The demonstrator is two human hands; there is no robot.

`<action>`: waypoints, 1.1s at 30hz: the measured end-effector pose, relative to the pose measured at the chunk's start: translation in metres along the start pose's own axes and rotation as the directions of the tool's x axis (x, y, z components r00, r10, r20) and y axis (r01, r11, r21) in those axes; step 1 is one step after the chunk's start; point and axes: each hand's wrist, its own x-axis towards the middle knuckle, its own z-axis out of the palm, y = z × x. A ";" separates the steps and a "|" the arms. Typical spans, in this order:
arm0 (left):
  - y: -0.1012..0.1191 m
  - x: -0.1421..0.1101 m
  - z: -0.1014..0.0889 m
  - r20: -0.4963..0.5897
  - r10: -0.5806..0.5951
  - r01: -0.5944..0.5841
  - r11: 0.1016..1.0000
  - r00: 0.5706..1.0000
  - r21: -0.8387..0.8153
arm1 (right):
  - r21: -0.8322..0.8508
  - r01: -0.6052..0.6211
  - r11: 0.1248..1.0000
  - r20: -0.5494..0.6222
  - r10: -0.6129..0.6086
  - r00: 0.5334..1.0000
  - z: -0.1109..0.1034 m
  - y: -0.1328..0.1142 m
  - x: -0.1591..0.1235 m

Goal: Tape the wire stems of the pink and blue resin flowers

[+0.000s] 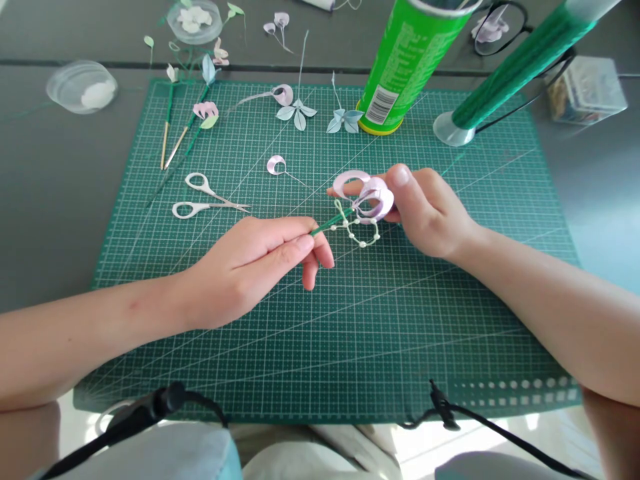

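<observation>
My left hand (pixel 265 260) pinches the green wrapped stem of an artificial flower (pixel 376 203) between thumb and forefinger, its other fingers loosely curled below. The flower has looped lilac petals, and a pale green wire sprig (pixel 363 244) with small white beads hangs beside them. At the petals, my right hand (pixel 430 210) is closed on their right side. Its thumb is on top and one finger reaches behind the flower; the exact contact is partly hidden. White-handled scissors (pixel 200 200) lie open left of the flower, and a single lilac petal on wire (pixel 276 165) rests above them.
A green cutting mat (pixel 300 360) spans the dark table. At its back stand a green can (pixel 415 67) and a tall green-wrapped roll (pixel 520 67). Finished small flowers (pixel 205 110), blue leaves (pixel 299 113), clear dishes (pixel 80 87) and a clear box (pixel 587 90) lie around the far side.
</observation>
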 end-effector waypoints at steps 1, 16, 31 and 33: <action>0.000 0.000 0.000 -0.026 0.008 -0.008 1.000 1.000 0.020 | -0.021 0.002 1.000 -0.006 -0.002 1.000 0.000 0.000 0.000; -0.012 0.002 0.002 -0.274 -0.007 -0.024 0.993 0.962 -0.111 | -0.056 -0.024 0.998 -0.066 0.020 0.998 -0.001 0.001 0.000; -0.016 0.001 0.001 -0.313 -0.007 -0.017 0.997 0.950 -0.075 | -0.079 -0.046 0.996 -0.071 0.040 0.997 -0.001 0.000 0.000; -0.015 0.001 0.001 -0.323 -0.011 -0.011 0.998 0.946 -0.066 | -0.064 -0.055 0.996 -0.060 0.051 0.997 -0.001 -0.001 0.000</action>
